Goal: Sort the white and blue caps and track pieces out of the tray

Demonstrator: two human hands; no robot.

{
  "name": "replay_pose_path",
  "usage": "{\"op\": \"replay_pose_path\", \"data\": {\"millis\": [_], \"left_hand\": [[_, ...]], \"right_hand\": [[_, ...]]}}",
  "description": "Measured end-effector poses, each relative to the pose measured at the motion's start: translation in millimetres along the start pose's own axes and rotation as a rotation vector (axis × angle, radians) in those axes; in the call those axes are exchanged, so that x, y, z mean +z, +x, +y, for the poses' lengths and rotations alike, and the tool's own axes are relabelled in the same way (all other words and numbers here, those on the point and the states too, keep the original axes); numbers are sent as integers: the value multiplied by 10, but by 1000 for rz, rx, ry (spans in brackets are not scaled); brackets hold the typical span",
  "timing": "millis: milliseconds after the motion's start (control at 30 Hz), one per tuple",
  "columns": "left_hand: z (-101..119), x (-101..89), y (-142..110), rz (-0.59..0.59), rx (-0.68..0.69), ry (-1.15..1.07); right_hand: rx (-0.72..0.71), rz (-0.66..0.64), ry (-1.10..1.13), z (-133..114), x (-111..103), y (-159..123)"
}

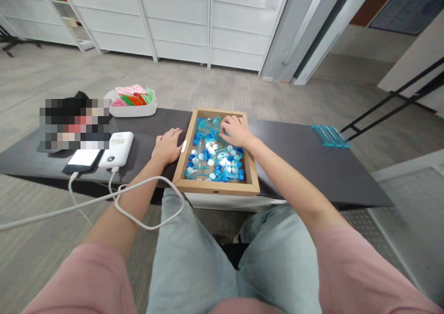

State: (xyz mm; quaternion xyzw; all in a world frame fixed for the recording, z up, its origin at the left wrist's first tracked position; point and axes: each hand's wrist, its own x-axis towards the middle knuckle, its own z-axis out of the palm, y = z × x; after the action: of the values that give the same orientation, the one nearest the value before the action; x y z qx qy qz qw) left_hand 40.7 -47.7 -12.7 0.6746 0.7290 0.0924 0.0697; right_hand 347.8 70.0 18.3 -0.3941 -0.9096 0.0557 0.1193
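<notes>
A shallow cardboard box (217,187) lies near the table's front edge, filled with translucent blue plastic pieces (205,171) and small blue and white blocks (210,162). My right hand (235,130) reaches over the box's right wall, its fingers bent down together among the pieces at the far right. Whatever its fingertips hold is hidden. Beside the left wall rests my left hand (167,146), palm down on the table with fingers stretched out, the fingertips close to the box.
Left on the dark table (294,161) are a phone (83,160), a white power bank (117,150) and a white basket (133,110) of colourful strands. A white cable (149,181) loops over my left forearm. A ribbed blue plastic piece (331,136) lies at the right.
</notes>
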Motion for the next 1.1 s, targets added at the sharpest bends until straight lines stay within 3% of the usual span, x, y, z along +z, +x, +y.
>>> {"op": "replay_pose_path", "data": {"millis": [67, 233, 300, 400, 533, 667, 767, 967, 1100], "left_hand": [[-6, 6, 6, -6, -1, 7], [-11, 1, 2, 2, 6, 16], [-10, -1, 3, 7, 5, 19], [-13, -12, 10, -10, -11, 24], [-13, -71, 0, -40, -4, 31], [-32, -125, -7, -61, 40, 45], [-125, -79, 40, -64, 43, 99], [-504, 141, 163, -12, 107, 154], [-675, 211, 190, 9, 121, 125]], "right_hand": [[19, 74, 181, 56, 37, 44], [44, 283, 875, 324, -30, 79], [74, 382, 982, 524, -102, -20], [116, 555, 872, 961, -212, -346], [299, 683, 473, 1604, -305, -985], [595, 553, 119, 1997, -337, -1537], [755, 402, -41, 2131, -329, -1754], [780, 175, -137, 2249, -282, -1905], [820, 151, -174, 2287, -271, -1988]]}}
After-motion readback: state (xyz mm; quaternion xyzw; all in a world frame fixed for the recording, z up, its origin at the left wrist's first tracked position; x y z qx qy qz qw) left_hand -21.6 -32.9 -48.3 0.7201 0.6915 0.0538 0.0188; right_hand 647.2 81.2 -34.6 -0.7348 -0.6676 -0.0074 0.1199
